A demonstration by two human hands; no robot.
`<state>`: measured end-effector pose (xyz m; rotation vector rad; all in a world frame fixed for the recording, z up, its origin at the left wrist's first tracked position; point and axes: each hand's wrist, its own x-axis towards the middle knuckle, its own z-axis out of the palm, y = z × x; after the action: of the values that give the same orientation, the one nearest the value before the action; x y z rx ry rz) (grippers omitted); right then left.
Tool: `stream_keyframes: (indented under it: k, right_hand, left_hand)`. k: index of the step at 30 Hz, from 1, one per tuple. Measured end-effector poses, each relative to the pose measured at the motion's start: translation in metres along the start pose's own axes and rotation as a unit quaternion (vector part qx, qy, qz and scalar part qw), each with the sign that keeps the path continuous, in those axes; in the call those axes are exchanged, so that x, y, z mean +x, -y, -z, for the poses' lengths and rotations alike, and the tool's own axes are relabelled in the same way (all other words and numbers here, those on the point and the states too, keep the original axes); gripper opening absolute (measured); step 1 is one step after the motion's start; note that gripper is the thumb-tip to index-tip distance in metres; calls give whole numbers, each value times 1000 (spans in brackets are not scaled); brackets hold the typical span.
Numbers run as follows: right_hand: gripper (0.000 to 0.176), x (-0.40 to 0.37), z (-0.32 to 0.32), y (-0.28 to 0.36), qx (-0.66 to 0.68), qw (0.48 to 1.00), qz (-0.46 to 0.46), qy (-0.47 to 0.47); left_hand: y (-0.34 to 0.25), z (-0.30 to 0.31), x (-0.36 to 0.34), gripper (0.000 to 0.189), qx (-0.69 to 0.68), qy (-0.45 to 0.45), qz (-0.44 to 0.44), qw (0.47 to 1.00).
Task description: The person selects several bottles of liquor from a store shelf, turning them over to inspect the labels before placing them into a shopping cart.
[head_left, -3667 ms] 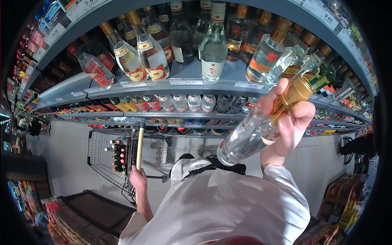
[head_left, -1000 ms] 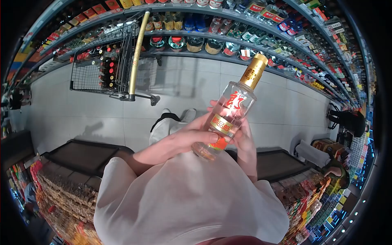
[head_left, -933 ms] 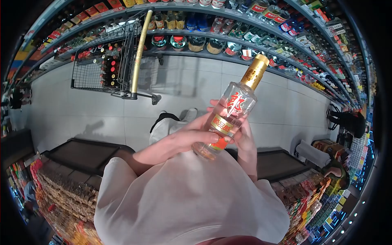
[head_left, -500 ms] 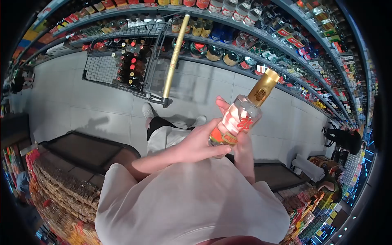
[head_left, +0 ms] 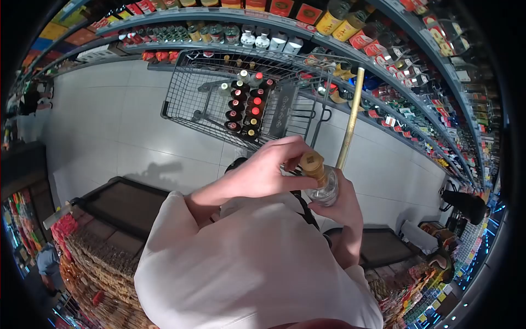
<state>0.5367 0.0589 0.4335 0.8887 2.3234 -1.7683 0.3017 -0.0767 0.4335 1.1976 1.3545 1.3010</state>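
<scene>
In the head view, a clear glass liquor bottle with a gold cap is held in front of my chest, its cap tipped up towards me. My right hand wraps the glass body from the right. At the cap and neck, my left hand has its thumb and bent fingers closed from the left. Most of the bottle's lower part and label is hidden beneath the cap and my hands.
Ahead stands a wire shopping cart with several capped bottles and a gold handle bar. Shelves of bottles curve along the front and right. Dark-topped display stands flank me. Another person is at the far right.
The bottle has turned from showing its label to pointing its cap at me. My left hand has shifted from its lower body to the cap. The cart now appears farther right.
</scene>
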Motion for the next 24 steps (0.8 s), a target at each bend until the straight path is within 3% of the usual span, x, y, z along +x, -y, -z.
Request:
stream_keyframes:
  k: [3, 7, 9, 11, 13, 18, 19, 20, 24]
  right_hand:
    - [81, 21, -25, 23, -62, 998, 3, 6]
    - [82, 54, -50, 51, -147, 988, 0, 46]
    - [81, 68, -62, 63, -172, 982, -3, 73]
    - [81, 87, -74, 75, -197, 976, -1, 96]
    - [79, 103, -85, 85, -287, 950, 17, 123]
    - [76, 137, -104, 82, -288, 949, 67, 108]
    - [75, 142, -107, 74, -267, 954, 124, 56]
    - [74, 145, -109, 66, -244, 953, 182, 3]
    - [70, 134, -60, -9, -323, 918, 86, -213]
  left_hand:
    - [-1, 59, -15, 45, 0, 74, -34, 997]
    - [-1, 106, -35, 43, 79, 59, -93, 991]
    - [-17, 134, -48, 43, 182, 159, 14, 970]
    - [-17, 151, -60, 43, 209, 176, 26, 961]
    - [-13, 159, -67, 44, 309, 222, 117, 917]
    - [10, 186, -82, 35, 329, 181, 103, 921]
    - [9, 192, -82, 33, 327, 149, 105, 927]
    - [0, 200, -78, 33, 314, 167, 176, 918]
    - [31, 234, -92, 35, 367, 93, 171, 910]
